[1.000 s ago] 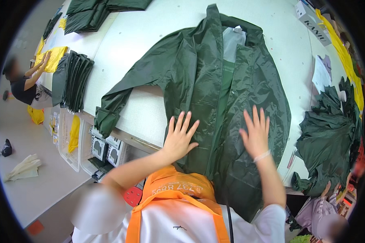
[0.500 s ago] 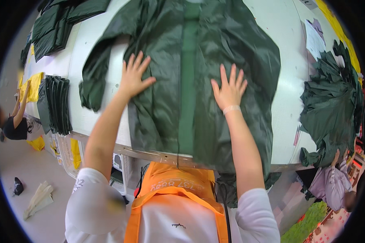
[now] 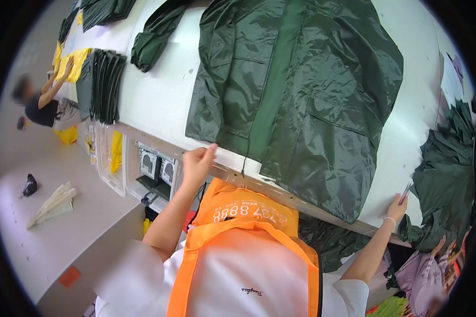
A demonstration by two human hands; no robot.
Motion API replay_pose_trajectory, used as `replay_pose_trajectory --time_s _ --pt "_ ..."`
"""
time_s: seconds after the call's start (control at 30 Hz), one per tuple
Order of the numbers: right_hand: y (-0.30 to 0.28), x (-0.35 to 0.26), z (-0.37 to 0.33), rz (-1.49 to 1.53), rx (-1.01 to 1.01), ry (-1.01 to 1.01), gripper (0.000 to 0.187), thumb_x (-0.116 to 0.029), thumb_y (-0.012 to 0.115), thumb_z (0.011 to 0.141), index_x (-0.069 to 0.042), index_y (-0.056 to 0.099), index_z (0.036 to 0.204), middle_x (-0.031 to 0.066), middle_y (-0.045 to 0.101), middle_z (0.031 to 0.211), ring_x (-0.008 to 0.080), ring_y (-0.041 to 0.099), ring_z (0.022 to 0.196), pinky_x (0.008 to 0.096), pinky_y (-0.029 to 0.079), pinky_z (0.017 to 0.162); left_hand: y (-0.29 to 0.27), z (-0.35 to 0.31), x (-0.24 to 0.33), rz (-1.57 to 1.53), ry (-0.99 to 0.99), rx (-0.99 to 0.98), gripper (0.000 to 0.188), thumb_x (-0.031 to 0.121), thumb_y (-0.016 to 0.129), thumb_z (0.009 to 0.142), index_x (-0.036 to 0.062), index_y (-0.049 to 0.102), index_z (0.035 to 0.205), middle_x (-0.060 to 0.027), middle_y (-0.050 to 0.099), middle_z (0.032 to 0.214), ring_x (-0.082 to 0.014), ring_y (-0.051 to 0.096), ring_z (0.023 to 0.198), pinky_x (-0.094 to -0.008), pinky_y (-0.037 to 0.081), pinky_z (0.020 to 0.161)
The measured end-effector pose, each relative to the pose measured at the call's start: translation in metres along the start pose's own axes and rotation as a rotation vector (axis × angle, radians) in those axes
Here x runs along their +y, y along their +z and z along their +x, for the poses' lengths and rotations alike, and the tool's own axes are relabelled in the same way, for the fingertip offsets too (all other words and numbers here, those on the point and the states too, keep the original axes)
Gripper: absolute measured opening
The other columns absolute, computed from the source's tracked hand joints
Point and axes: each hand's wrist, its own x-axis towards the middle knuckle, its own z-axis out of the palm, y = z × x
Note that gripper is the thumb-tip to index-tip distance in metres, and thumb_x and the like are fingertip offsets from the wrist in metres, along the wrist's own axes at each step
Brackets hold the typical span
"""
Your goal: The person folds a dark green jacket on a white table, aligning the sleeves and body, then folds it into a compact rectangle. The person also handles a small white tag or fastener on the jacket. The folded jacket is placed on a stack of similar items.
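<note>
Left fingers [image 3: 210, 153] curled, right fingers [image 3: 396, 203] gripping tool [image 3: 406, 191]

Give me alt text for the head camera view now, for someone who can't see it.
A shiny dark green jacket lies unfastened on a white table. The person's bare left hand is near its lower hem; the bare right hand holds a small, thin tool beside a crumpled pile of dark green fabric.
</note>
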Motion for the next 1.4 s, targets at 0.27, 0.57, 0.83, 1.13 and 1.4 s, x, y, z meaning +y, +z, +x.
replay_pose_trajectory --time_s 0.27,0.57,0.83,1.13,1.4 --pt "0.009 -0.016 0.017 -0.041 0.122 -0.176 0.025 -0.019 0.059 0.09 0.002 0.056 0.102 0.0162 0.059 0.099 0.0236 0.059 0.083 0.0342 0.049 0.074 0.074 0.012 0.025 -0.818 -0.438 -0.243 0.033 0.023 0.066 0.086 -0.0016 0.056 0.106 -0.0102 0.064 0.098 -0.0197 0.063 0.097 -0.0273 0.05 0.082" --pt "-0.06 -0.355 -0.155 0.775 -0.407 -0.459 0.022 -0.022 0.056 0.094 -0.007 0.058 0.109 -0.0012 0.057 0.083 0.007 0.05 0.074 0.0218 0.042 0.066 0.035 -0.024 0.08 -0.921 -0.097 -0.311 0.011 0.011 0.064 0.087 0.0021 0.061 0.082 -0.0049 0.062 0.084 -0.0136 0.06 0.084 -0.0253 0.048 0.079" --pt "-0.025 -0.453 -0.266 1.021 -0.555 -0.618 0.021 -0.009 0.068 0.083 -0.001 0.06 0.1 0.008 0.063 0.085 0.0123 0.059 0.072 0.0236 0.048 0.065 -0.004 -0.043 0.107 -0.922 0.075 -0.447 0.012 0.012 0.064 0.087 0.0 0.064 0.085 -0.0048 0.064 0.082 -0.0125 0.061 0.079 -0.0248 0.048 0.077" --pt "-0.033 -0.48 -0.289 0.847 -0.374 -0.724 0.022 -0.013 0.07 0.081 -0.003 0.061 0.098 0.0078 0.063 0.085 0.0161 0.061 0.066 0.0251 0.049 0.06 -0.026 -0.03 0.101 -0.917 0.184 -0.521 0.012 0.011 0.064 0.087 -0.0008 0.066 0.085 -0.0046 0.065 0.081 -0.0102 0.06 0.077 -0.0232 0.047 0.073" --pt "-0.036 -0.494 -0.3 0.818 -0.377 -0.649 0.02 -0.016 0.068 0.084 -0.002 0.061 0.096 0.0053 0.062 0.081 0.0112 0.059 0.064 0.0228 0.046 0.058 -0.037 -0.022 0.095 -0.911 0.168 -0.562 0.012 0.011 0.062 0.088 -0.0002 0.063 0.088 -0.0062 0.065 0.084 -0.0102 0.059 0.074 -0.0225 0.047 0.069"
